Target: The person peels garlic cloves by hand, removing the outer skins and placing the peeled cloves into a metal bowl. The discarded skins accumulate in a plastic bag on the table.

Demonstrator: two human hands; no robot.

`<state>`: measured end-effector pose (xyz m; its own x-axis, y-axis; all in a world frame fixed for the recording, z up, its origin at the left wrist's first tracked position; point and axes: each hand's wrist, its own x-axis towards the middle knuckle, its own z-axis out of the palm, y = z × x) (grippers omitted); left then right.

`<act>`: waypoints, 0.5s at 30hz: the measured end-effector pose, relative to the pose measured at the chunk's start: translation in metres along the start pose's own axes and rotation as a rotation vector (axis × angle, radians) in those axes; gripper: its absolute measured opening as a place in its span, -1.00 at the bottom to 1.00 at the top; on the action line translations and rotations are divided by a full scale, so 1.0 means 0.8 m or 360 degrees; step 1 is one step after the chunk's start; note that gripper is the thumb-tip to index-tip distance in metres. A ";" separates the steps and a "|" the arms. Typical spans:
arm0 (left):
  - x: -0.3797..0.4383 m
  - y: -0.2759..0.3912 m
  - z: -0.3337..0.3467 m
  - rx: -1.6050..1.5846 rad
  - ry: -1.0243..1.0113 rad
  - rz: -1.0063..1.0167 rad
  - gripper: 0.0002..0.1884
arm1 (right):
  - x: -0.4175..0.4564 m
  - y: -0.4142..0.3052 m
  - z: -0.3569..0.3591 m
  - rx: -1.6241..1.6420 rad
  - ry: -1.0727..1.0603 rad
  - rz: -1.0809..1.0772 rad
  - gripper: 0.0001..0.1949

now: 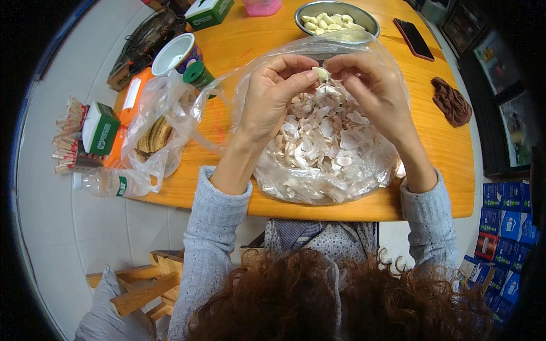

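Between the thumb and fingers of my left hand point(279, 91) is a pale garlic clove point(320, 73). My right hand point(367, 85) is just right of it, its thumb and fingertips pinched close to the clove; whether they grip a bit of skin is too small to tell. Both hands are above an open clear plastic bag point(324, 187) filled with papery garlic skins point(324, 136). Behind the bag stands a steel bowl point(373, 27) of peeled garlic cloves point(328, 22), its front edge partly behind the bag's film.
Left on the wooden table point(448, 170) are a plastic bag with bananas point(154, 136), a plastic bottle point(115, 182), a green-lidded jar point(198, 74), a patterned bowl point(175, 53) and a tissue box point(101, 128). A phone point(413, 39) and a brown cloth point(452, 102) lie right.
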<state>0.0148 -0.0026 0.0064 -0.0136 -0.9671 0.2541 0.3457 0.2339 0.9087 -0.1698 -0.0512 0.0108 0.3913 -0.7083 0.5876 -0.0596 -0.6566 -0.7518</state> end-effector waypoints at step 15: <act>0.000 -0.004 -0.004 -0.0005 -0.0070 0.0005 -0.81 | -0.002 -0.005 -0.001 0.0298 -0.0170 0.0268 -0.80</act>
<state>0.0168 -0.0039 0.0028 -0.0537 -0.9610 0.2712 0.3485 0.2365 0.9070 -0.1711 -0.0478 0.0134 0.4853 -0.7657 0.4222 0.0349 -0.4655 -0.8844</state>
